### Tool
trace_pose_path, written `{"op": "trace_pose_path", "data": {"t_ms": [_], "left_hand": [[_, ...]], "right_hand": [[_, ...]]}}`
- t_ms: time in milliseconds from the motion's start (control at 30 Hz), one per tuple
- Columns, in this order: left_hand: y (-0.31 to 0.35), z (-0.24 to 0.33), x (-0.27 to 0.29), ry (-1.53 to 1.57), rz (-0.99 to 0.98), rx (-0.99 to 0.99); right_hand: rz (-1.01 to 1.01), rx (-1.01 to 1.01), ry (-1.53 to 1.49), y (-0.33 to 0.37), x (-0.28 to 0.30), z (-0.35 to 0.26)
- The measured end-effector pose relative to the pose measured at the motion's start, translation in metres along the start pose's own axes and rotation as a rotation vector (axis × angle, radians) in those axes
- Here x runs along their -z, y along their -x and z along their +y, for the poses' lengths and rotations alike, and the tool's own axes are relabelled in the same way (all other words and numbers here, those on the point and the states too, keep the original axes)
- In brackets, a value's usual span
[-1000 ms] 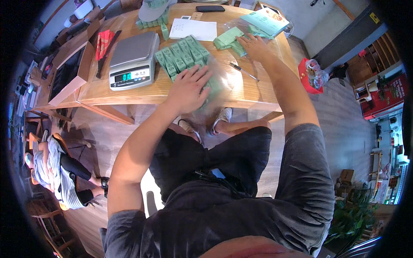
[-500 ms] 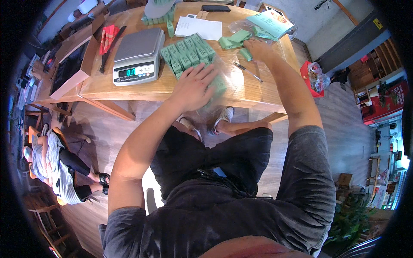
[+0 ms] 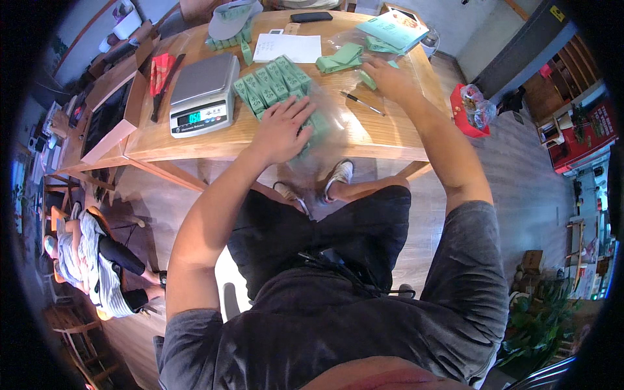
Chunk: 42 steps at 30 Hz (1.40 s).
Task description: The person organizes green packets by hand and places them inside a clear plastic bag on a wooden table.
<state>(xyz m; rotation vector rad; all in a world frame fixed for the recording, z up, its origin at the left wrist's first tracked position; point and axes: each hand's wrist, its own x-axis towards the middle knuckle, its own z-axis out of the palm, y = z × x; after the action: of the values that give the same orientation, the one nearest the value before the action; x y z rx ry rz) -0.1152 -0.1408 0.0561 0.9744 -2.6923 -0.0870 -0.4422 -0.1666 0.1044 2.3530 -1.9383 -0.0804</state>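
My left hand [image 3: 284, 127] lies with its fingers stretched out on a clear plastic bag [image 3: 333, 127]. Beneath and beyond it are rows of green printed packets [image 3: 274, 79], some of them hidden under the palm. Farther right, my right hand [image 3: 388, 79] bends its fingers over a short green strip [image 3: 366, 80], which sticks out beside the fingers; the fingertips are partly hidden. Just left of that hand sits a folded green strip bundle [image 3: 340, 58]. A pen [image 3: 363, 103] rests on the wooden table between my hands.
Left of the packets stands an electronic scale [image 3: 203, 94], its display lit. Beyond are a white paper [image 3: 288, 48], a phone [image 3: 311, 17], a grey cap [image 3: 235, 19] over more green strips, and a light-green leaflet [image 3: 393, 30]. An open cardboard box [image 3: 117, 120] stands far left.
The view has shifted slightly. The digits on the scale's display differ. My left hand stays spread on the bag, and my right hand remains at the green strip, with little movement.
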Motion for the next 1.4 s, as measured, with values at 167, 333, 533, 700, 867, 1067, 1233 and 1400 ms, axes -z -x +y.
{"op": "trace_pose_path", "data": {"t_ms": [167,333,533,700,867,1067,1233,1400], "left_hand": [[-0.001,0.003,0.005,0.027,0.001,-0.003],[0.0,-0.001,0.001,0.007,0.006,-0.005],[0.001,-0.004,-0.003,0.017,0.005,-0.026],[0.011,0.039,0.023,0.014,-0.013,-0.128],[0.011,0.054,0.021,0.051,-0.188,0.008],[0.027,0.062,0.007,-0.083,0.116,-0.148],[0.023,0.064,0.009,0.093,0.221,-0.123],[0.018,0.064,0.008,0.255,0.294,-0.045]], "right_hand": [[0.375,0.007,-0.292,0.013,-0.009,0.002],[0.626,-0.131,-0.697,0.064,0.013,-0.04],[0.691,-0.218,-1.352,0.164,-0.013,-0.091],[0.545,-0.439,-1.831,0.218,-0.053,-0.125],[0.271,-0.774,-2.14,0.222,-0.042,-0.163],[0.265,-0.714,-2.329,0.213,-0.064,-0.166],[0.347,-0.655,-2.461,0.213,-0.068,-0.17],[0.458,-0.576,-2.566,0.202,-0.053,-0.182]]}}
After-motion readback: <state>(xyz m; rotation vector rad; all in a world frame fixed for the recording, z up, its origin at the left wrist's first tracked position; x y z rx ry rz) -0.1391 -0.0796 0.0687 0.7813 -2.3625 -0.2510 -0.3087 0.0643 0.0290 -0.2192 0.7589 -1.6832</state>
